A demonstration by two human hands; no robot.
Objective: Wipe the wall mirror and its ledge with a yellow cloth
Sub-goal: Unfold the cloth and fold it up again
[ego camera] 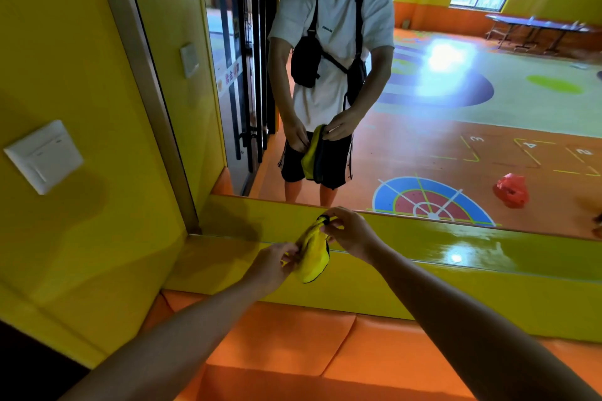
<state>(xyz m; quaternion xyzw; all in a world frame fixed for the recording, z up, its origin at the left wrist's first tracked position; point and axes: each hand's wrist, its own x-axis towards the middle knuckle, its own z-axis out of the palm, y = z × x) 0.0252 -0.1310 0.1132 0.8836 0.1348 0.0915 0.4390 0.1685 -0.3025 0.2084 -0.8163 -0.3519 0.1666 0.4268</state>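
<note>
The yellow cloth (313, 255), edged in black, hangs bunched between my two hands, just in front of the yellow ledge (456, 247). My right hand (350, 231) pinches its top corner. My left hand (273, 265) pinches its lower left edge. The wall mirror (423, 91) rises above the ledge in a metal frame and reflects a person holding the same cloth in both hands.
A yellow wall with a white light switch (44, 156) stands to the left of the mirror frame. An orange padded bench (293, 342) runs below the ledge. The mirror reflects an orange play floor, a red bag (511, 190) and tables.
</note>
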